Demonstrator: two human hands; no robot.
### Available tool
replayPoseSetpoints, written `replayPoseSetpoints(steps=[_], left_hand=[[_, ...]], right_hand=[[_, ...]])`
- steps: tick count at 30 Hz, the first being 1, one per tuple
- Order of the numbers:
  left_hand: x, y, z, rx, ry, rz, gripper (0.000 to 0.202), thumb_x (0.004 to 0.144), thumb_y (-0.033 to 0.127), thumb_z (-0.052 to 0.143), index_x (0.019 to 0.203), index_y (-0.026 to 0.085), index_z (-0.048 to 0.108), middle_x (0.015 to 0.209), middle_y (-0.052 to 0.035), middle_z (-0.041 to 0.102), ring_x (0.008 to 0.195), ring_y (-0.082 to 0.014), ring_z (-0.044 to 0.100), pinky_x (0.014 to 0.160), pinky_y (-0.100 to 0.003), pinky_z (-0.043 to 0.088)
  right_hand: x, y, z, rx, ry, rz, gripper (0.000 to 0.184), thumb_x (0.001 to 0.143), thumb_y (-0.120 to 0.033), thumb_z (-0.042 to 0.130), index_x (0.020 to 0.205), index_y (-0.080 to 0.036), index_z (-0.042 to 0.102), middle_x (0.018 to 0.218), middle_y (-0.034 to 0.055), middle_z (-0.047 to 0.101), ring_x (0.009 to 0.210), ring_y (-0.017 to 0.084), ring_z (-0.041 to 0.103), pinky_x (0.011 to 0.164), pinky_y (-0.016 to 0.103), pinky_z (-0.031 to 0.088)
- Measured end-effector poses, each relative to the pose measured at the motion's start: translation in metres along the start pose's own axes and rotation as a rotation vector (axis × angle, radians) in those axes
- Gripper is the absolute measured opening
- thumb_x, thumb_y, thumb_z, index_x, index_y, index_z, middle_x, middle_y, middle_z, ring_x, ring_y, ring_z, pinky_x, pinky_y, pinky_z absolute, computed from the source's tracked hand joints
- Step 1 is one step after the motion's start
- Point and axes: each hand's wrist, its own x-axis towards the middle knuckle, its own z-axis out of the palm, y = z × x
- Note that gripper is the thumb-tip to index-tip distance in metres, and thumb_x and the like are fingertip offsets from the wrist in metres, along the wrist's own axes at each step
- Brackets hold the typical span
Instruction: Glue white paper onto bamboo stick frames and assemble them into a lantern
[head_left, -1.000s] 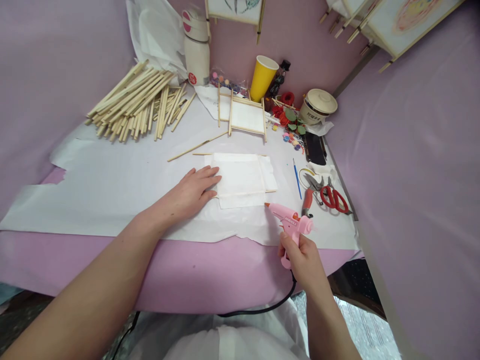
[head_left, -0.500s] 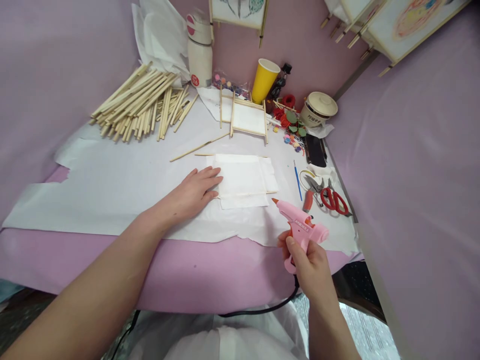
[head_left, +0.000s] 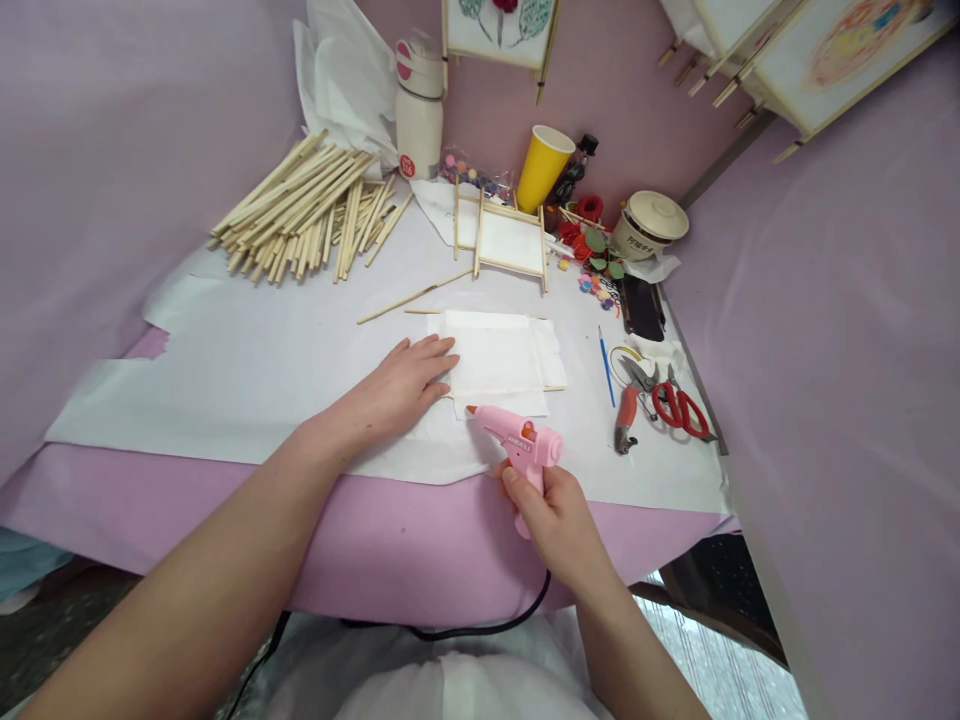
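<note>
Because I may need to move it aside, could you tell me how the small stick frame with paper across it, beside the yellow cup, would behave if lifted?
The stick frame is probably light for its size: thin sticks around a paper panel. Its corners may flex if lifted by one side, and the paper looks easily torn.

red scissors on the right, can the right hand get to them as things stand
Probably yes, but the right hand is gripping the pink glue gun; only the red-handled pliers lie in its path, beside the red scissors.
</note>
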Motion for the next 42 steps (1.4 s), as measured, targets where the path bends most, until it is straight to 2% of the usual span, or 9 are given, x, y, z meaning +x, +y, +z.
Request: replayPoseSetpoints(steps=[11,28,32,42], left_hand=[[0.000,-0.003,0.003,-0.003,0.023,0.014,0.048,0.095,0.034,0.036,0.140,0.020,0.048,0.158,-0.0055,0.031,0.148,-0.0240,0.022,0.121,-0.050,0.017],[0.001,0.002,-0.001,0.014,-0.015,-0.010,0.050,0.096,0.033,0.036,0.142,0.017,0.047,0.159,-0.0067,0.030,0.148,-0.0235,0.021,0.121,-0.049,0.016],[0.001,0.001,0.000,0.013,-0.006,-0.009,0.049,0.096,0.032,0.036,0.141,0.017,0.048,0.158,-0.0067,0.030,0.148,-0.0234,0.021,0.121,-0.049,0.016],[0.001,0.000,-0.001,0.017,-0.009,-0.009,0.050,0.095,0.032,0.036,0.141,0.017,0.047,0.158,-0.0069,0.031,0.148,-0.0231,0.022,0.121,-0.049,0.016]], right_hand=[[0.001,-0.001,-0.001,-0.025,-0.013,0.005,0.041,0.091,-0.046,0.047,0.062,-0.018,0.050,0.056,-0.0011,0.051,0.054,0.013,0.046,0.052,0.024,0.033],[0.002,0.005,-0.007,0.045,0.006,0.062,0.041,0.092,-0.046,0.048,0.065,-0.017,0.053,0.055,-0.0012,0.052,0.052,0.012,0.047,0.051,0.023,0.034],[0.001,0.008,-0.011,0.083,0.041,0.102,0.041,0.091,-0.050,0.050,0.068,-0.016,0.058,0.057,0.0006,0.055,0.054,0.013,0.050,0.051,0.023,0.036],[0.001,0.013,-0.020,0.044,0.117,0.118,0.044,0.090,-0.052,0.049,0.063,-0.017,0.056,0.056,0.0019,0.057,0.055,0.014,0.051,0.052,0.024,0.037]])
